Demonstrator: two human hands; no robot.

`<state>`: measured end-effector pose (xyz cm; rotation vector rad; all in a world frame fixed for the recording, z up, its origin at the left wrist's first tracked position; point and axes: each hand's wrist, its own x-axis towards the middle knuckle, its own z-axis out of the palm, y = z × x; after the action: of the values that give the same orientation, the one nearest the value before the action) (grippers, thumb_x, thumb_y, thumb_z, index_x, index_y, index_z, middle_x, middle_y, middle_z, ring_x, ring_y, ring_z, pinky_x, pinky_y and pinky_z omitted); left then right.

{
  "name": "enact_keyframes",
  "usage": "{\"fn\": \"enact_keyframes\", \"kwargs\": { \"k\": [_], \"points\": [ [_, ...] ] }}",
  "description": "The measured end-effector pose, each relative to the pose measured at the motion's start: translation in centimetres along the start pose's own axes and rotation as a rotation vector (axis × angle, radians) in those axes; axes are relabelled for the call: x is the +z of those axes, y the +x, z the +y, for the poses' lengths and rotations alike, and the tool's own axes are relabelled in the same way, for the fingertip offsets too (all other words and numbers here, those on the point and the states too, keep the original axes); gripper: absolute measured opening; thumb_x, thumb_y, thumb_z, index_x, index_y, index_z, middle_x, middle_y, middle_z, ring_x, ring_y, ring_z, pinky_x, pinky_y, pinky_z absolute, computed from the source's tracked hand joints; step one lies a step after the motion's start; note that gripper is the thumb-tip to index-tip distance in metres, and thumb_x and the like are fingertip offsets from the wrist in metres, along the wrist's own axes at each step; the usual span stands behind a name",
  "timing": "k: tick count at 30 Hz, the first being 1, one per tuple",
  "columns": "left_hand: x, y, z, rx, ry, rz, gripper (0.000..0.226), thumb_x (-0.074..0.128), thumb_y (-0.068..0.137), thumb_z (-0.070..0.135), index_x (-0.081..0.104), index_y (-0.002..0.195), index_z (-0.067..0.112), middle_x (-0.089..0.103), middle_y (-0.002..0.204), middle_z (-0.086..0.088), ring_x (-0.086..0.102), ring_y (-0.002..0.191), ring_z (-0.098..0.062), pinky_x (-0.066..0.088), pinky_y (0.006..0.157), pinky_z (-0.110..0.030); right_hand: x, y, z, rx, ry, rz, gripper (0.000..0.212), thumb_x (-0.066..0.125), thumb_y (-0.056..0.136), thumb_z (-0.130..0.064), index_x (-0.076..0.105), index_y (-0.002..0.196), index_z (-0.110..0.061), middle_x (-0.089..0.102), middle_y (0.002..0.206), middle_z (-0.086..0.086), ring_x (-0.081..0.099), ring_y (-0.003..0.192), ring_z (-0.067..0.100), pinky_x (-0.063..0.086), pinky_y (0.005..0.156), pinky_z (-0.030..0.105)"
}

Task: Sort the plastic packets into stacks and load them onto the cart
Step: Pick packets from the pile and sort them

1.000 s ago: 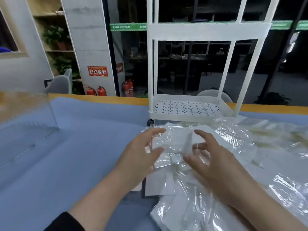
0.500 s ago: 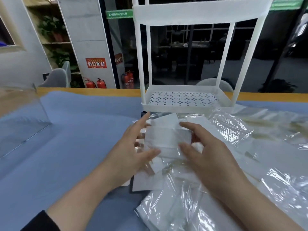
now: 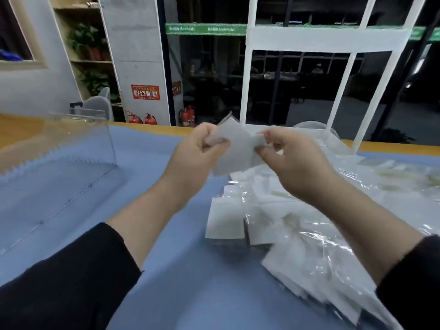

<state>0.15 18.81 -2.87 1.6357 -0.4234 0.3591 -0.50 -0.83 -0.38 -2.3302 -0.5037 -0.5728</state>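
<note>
Both hands, left (image 3: 195, 153) and right (image 3: 292, 160), pinch one packet (image 3: 234, 151) in a closed grip above the desk (image 3: 166, 234) (heap of packets (image 3: 297, 229) below), cart (image 3: 326, 39) behind.

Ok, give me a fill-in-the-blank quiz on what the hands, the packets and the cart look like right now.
1. The packet is held up by ____ hands, the left hand and the right hand.
2. The cloth covering the table is ____ in colour.
3. The loose plastic packets lie under the person's ____ arm.
4. The cart frame is ____ in colour.

Missing words: both; blue; right; white
</note>
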Motion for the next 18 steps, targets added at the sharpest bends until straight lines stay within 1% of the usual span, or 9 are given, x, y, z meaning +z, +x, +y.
{"fn": "enact_keyframes", "kwargs": {
  "k": [2,5,6,8,9,11,13,16,18],
  "points": [
    [-1.7,0.2,-1.1,0.034,0.088,0.097,0.028,0.06,0.094,0.044,0.063,0.1,0.017,0.068,0.088,-0.001,0.061,0.079,-0.005,0.048,0.068,-0.017,2.6,0.7,-0.6,0.026,0.038,-0.014,0.012,0.057,0.099,-0.025,0.063,0.093,-0.017,0.063,0.081,-0.002,0.057,0.079,0.021,0.051,0.078,0.044],
    [-3.2,0.2,-3.5,0.043,0.147,0.273,0.048,0.046,0.085,0.07,0.066,0.093,0.027,0.067,0.08,0.012,0.06,0.074,0.0,0.047,0.065,-0.014,6.4,0.1,0.2,0.048,0.05,-0.094,0.009,0.058,0.099,-0.024,0.061,0.09,-0.026,0.057,0.076,-0.01,0.053,0.075,0.012,0.045,0.075,0.038],
    [-3.3,0.4,-4.6,-0.006,0.167,0.261,0.047,0.046,0.084,0.071,0.068,0.087,0.029,0.068,0.077,0.01,0.061,0.073,-0.006,0.048,0.067,-0.02,7.4,-0.3,0.7,0.064,0.035,-0.121,0.006,0.059,0.098,-0.024,0.062,0.1,-0.029,0.056,0.077,-0.013,0.053,0.077,0.01,0.045,0.075,0.035],
    [-3.2,0.8,-6.4,-0.12,0.288,0.182,0.043,0.056,0.092,0.058,0.071,0.075,0.022,0.071,0.075,0.012,0.062,0.071,-0.007,0.049,0.071,-0.03,8.4,-0.6,1.6,0.114,-0.003,-0.175,0.029,0.062,0.096,-0.026,0.055,0.122,-0.036,0.055,0.085,-0.018,0.054,0.082,0.007,0.041,0.075,0.029],
    [-3.2,1.0,-7.2,-0.162,0.336,0.151,0.039,0.059,0.097,0.046,0.072,0.073,0.018,0.072,0.073,0.015,0.061,0.07,-0.004,0.048,0.07,-0.029,8.6,-0.5,1.9,0.123,-0.005,-0.19,0.038,0.063,0.096,-0.026,0.049,0.128,-0.04,0.056,0.092,-0.019,0.054,0.083,0.003,0.04,0.075,0.027],
    [-3.2,1.1,-7.9,-0.243,0.315,0.117,0.032,0.06,0.1,0.033,0.073,0.077,0.015,0.073,0.076,0.011,0.058,0.069,-0.004,0.044,0.065,-0.028,8.7,-0.4,2.2,0.104,0.02,-0.161,0.051,0.064,0.095,-0.025,0.04,0.134,-0.048,0.057,0.109,-0.021,0.057,0.088,-0.001,0.043,0.079,0.026],
    [-3.0,1.0,-8.0,-0.293,0.247,0.132,0.028,0.057,0.101,0.035,0.072,0.083,0.019,0.073,0.083,0.003,0.057,0.072,-0.01,0.042,0.064,-0.029,8.7,-0.4,2.3,0.057,0.014,-0.105,0.058,0.064,0.095,-0.024,0.035,0.139,-0.05,0.054,0.119,-0.024,0.055,0.093,-0.006,0.043,0.083,0.022],
    [-2.7,0.8,-7.6,-0.269,0.149,0.156,0.03,0.055,0.103,0.041,0.071,0.089,0.021,0.074,0.084,0.003,0.063,0.079,-0.014,0.044,0.07,-0.031,9.5,-0.6,1.8,0.008,-0.056,-0.157,0.052,0.059,0.098,-0.021,0.04,0.141,-0.043,0.05,0.119,-0.024,0.051,0.089,-0.007,0.039,0.081,0.016],
    [-2.8,0.6,-7.2,-0.241,0.144,-0.004,0.026,0.058,0.099,0.047,0.071,0.093,0.025,0.072,0.085,0.007,0.064,0.082,-0.011,0.045,0.074,-0.029,10.0,-0.7,1.9,-0.013,-0.076,-0.185,0.041,0.052,0.1,-0.014,0.05,0.137,-0.032,0.052,0.116,-0.02,0.052,0.099,-0.003,0.036,0.084,0.013]
  ]
}}
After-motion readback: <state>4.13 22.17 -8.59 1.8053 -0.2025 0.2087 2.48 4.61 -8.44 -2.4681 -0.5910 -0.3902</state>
